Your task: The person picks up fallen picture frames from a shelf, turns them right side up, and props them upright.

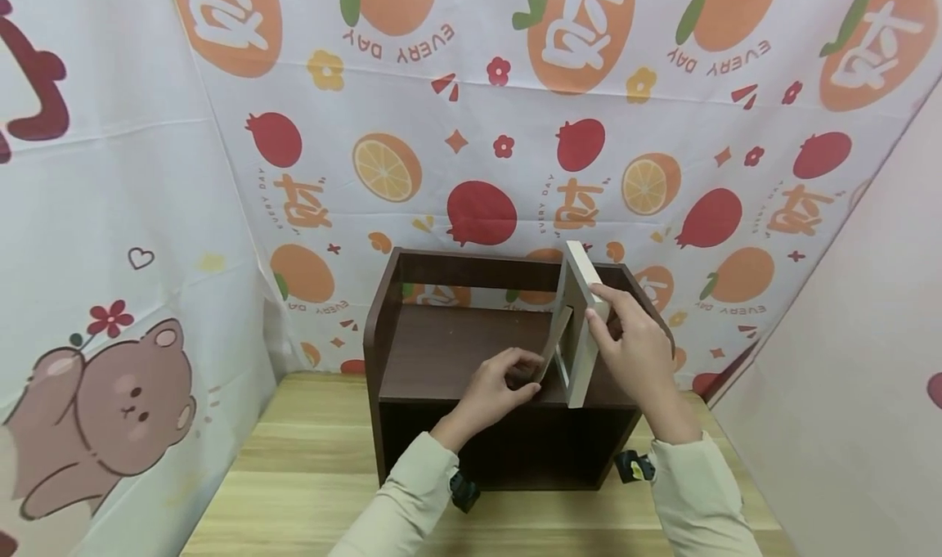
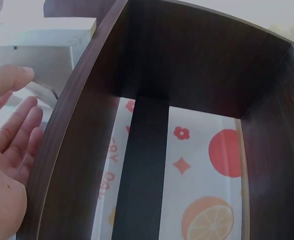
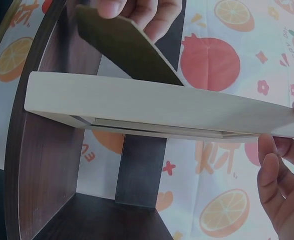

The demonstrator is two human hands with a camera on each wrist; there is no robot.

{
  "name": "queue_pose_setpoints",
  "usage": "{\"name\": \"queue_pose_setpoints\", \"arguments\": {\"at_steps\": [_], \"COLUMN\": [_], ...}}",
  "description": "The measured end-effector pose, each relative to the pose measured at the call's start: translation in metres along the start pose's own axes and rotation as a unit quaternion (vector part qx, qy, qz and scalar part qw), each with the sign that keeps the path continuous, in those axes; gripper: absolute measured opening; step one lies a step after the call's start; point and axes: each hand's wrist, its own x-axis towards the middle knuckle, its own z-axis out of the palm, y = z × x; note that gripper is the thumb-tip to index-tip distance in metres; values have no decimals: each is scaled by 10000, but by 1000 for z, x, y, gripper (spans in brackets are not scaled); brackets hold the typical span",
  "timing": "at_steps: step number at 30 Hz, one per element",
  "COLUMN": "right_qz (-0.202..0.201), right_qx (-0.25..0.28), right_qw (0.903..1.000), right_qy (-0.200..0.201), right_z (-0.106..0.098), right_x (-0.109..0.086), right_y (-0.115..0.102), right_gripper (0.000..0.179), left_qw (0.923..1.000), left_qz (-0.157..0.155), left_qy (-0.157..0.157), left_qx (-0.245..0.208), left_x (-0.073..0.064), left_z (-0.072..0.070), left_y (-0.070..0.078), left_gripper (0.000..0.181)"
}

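Note:
A white picture frame (image 1: 584, 361) stands upright, edge toward me, on the top board of a dark brown shelf unit (image 1: 456, 352). Its upper near corner is gripped by my right hand (image 1: 636, 348), thumb on one side and fingers over the edge. From the back of the frame a flat stand (image 3: 126, 45) juts out at an angle. My left hand (image 1: 493, 385) holds the free end of this stand between thumb and fingertips. In the left wrist view, the shelf's side panel partly hides the frame.
The shelf unit has raised side panels and a back rail (image 1: 478, 271), with an open compartment (image 1: 508, 442) below. It stands on a light wooden table (image 1: 309, 442) against a fruit-printed cloth (image 1: 456, 148). Bear-printed cloth (image 1: 132, 393) hangs at left; a pale wall (image 1: 846, 336) is at right.

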Motion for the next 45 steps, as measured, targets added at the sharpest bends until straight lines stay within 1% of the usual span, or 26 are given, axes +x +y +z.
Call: {"name": "queue_pose_setpoints", "arguments": {"at_steps": [4, 10, 18, 25, 31, 33, 39, 41, 45], "right_qz": [-147, -374, -537, -679, -834, -939, -1164, -1157, -1061], "right_qx": [3, -8, 40, 18, -24, -108, -315, -328, -317], "right_qw": [9999, 9993, 9985, 9975, 9962, 9950, 9912, 9908, 9907], "right_qy": [40, 39, -79, -210, -250, -318, -544, -625, -786], "right_z": [1, 5, 13, 20, 21, 19, 15, 15, 16], "right_x": [1, 2, 2, 4, 5, 5, 6, 7, 9], "right_y": [-3, -8, -15, -23, -22, -20, -17, -17, -21], "right_gripper": [34, 35, 35, 35, 38, 40, 41, 40, 39], "left_qw": [9998, 9998, 9999, 10000, 9997, 9994, 9985, 9979, 9946], "left_qz": [-16, -47, 38, 6, -223, -343, -504, -576, -779], "left_qy": [-24, -55, -4, 5, -3, -35, -78, -52, 52], "left_qx": [-209, -193, -95, 71, 54, -7, -180, -280, -691], "left_x": [-1, -6, -11, -14, -13, -12, -10, -9, -7], "left_z": [-9, -20, -24, -25, -26, -26, -27, -28, -29], "left_y": [-4, -5, -10, -10, -10, -9, -8, -9, -11], "left_gripper": [32, 34, 36, 37, 32, 30, 28, 28, 29]}}
